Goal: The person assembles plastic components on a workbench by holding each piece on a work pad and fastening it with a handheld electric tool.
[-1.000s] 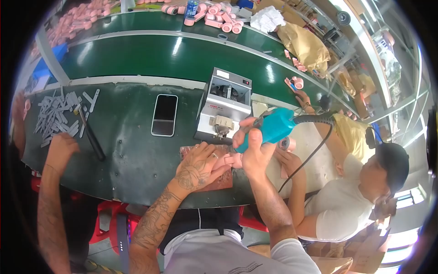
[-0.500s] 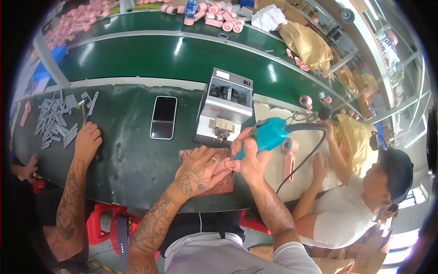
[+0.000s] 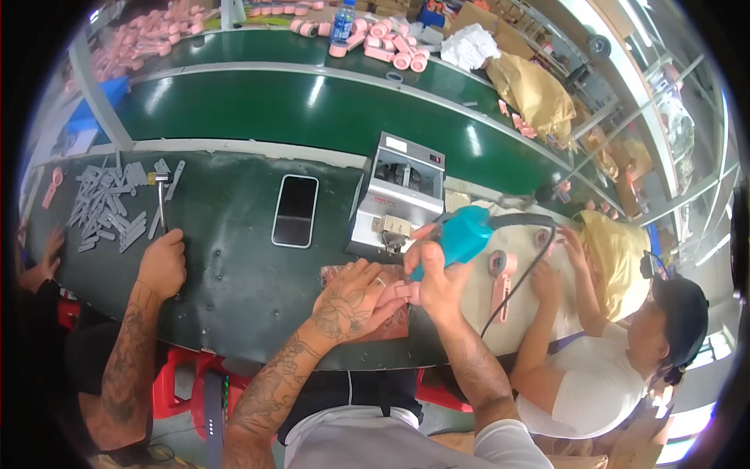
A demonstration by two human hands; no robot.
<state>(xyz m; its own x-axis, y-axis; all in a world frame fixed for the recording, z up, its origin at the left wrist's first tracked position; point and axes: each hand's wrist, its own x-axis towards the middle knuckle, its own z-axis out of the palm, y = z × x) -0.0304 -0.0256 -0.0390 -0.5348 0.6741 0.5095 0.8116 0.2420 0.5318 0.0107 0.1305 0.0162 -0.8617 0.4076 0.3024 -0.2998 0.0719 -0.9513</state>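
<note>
While the left hand pinched the small pink part steady on the mat, the right hand at 3 o'clock wrapped its fingers around the teal power screwdriver, tip down onto it.

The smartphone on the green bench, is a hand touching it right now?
No. The smartphone lies screen-up by itself on the bench, apart from the left hand, the right hand and the co-worker's hand.
</note>
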